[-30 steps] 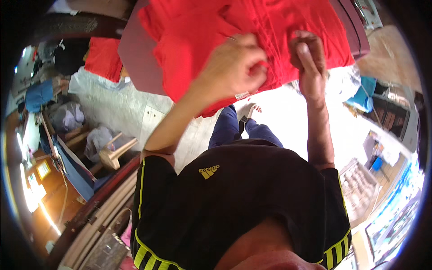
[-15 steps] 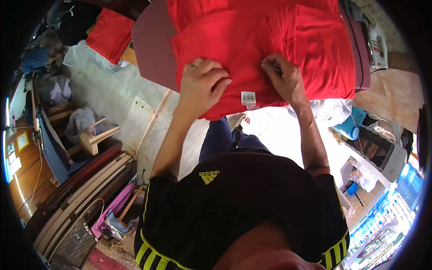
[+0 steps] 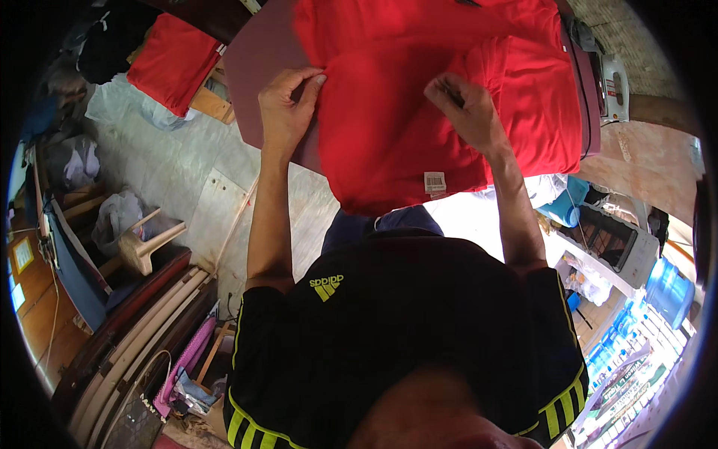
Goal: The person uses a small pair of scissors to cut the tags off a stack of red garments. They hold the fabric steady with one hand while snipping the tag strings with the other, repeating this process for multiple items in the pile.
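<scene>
Red cloth (image 3: 389, 142), folded in soft layers, lies over a maroon padded board (image 3: 250, 71). A small white barcode tag (image 3: 434, 182) shows near its front edge, which hangs over the board's near side. My left hand (image 3: 286, 112) is at the cloth's left edge, thumb and fingers pinched together on its rim. Above the middle of the cloth is my right hand (image 3: 470, 112), its fingers curled into a pinch on the fabric. The cloth between the hands is blurred, and the right fingertips are partly hidden.
A white-handled iron (image 3: 617, 88) stands at the board's right end. More folded red cloth (image 3: 176, 63) rests at the far left, beside clear plastic bags (image 3: 123, 105). A wooden stool-like piece (image 3: 146, 247) is on the left, and a blue bucket (image 3: 565, 203) on the right.
My left hand has moved left and up, off the top of the cloth to its left edge. My right hand has shifted slightly. The near cloth and tag have moved right and toward me.
</scene>
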{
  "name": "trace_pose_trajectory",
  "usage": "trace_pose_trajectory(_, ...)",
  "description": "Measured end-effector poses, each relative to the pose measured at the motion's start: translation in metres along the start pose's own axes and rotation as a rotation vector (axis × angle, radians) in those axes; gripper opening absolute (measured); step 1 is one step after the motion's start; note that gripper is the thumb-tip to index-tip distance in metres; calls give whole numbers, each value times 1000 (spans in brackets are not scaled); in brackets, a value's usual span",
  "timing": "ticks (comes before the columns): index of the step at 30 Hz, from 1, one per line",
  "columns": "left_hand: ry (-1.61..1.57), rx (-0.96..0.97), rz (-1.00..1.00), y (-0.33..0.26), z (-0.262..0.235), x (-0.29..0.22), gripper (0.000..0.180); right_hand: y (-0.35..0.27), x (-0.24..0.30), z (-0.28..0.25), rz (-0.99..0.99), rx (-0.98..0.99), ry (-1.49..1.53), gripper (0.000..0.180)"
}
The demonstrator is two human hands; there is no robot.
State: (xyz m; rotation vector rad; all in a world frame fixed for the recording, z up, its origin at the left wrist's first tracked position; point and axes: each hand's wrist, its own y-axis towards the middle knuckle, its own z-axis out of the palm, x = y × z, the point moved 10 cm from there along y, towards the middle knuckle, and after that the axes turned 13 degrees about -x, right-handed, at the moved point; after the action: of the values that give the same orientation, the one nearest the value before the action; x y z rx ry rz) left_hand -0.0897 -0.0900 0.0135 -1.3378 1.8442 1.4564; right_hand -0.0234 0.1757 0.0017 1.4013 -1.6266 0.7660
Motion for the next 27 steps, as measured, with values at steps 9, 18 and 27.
trace_pose_trajectory(9, -531, 371, 183, 31, 37, -68, 15, 27, 87, 48, -167, 132, 305, 33)
trace_pose_trajectory(18, -156, 762, 438, 1, 144, -96, 18, -60, -25, -62, 7, -243, -3, 21)
trace_pose_trajectory(27, -90, 531, 313, -23, 131, -120, 29, -107, -6, -57, -295, -585, -295, 27)
